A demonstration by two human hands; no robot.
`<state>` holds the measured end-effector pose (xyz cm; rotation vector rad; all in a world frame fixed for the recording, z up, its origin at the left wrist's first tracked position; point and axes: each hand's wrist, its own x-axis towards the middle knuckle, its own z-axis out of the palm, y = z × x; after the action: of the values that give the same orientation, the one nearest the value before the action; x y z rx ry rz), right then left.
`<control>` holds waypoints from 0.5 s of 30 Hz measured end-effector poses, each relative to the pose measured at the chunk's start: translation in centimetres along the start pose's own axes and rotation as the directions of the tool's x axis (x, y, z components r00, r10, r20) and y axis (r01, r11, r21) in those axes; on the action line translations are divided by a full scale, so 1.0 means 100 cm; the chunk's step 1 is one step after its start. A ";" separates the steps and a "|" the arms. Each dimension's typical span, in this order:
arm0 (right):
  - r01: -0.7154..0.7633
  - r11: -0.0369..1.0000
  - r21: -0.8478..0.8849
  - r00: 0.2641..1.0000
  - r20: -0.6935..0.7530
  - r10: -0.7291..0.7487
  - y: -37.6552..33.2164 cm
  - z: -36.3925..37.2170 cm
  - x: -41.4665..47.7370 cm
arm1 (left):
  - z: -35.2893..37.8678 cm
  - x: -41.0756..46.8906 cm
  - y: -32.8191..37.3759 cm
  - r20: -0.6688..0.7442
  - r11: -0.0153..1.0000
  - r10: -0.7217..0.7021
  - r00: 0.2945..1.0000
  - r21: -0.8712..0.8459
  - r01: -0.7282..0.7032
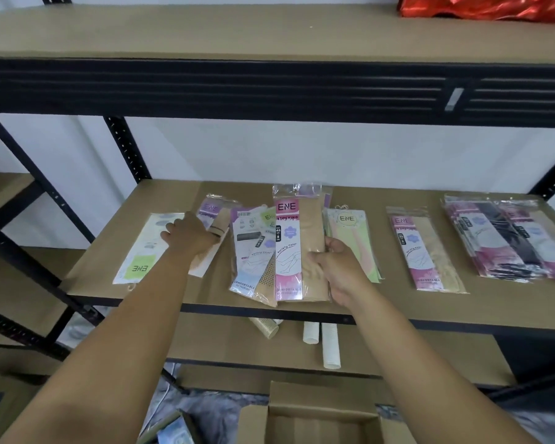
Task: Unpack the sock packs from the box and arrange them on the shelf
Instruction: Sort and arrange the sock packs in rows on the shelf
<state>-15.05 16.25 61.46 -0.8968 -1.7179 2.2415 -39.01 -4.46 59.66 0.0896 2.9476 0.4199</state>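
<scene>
Near left edge of matte tan fibreboard shelf (116, 261): flat glossy white pack with lime-green label (143, 251), lying askew, label toward front edge. Left hand (186, 233) palm-down, fingers spread flat on that pack's far right corner, gripping nothing. Just right, behind the hand: purple-topped pack (210, 208), partly covered. Centre, overlapping front edge: fanned heap of crinkled clear-plastic sleeves (252, 251), rectangular, card inserts inside. On top, long pink-labelled beige stocking pack (293, 245). Right hand (343, 267) closed on its right edge, thumb on top, fingers beneath. Touching its right side: pale green pack (353, 238). Further right, apart: single pink-and-beige pack (423, 248). Toward right edge: overlapped stack of pink, black and white packs (507, 238). Below front edge: open corrugated cardboard box (321, 421), flaps up.
</scene>
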 end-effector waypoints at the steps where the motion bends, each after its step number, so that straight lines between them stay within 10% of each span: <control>1: -0.003 1.000 0.005 1.000 -0.006 0.003 0.000 -0.001 -0.002 | -0.002 -0.001 0.002 -0.033 1.000 -0.009 0.999 0.015 0.009; 15: 0.006 0.996 0.092 0.996 -0.087 0.002 -0.012 -0.039 -0.023 | -0.057 -0.074 0.050 -0.484 0.793 0.104 0.869 -0.487 -0.366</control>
<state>-11.27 18.68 62.77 -0.9566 -1.5644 2.2256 -32.49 -1.79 67.61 0.3431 3.0734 1.5272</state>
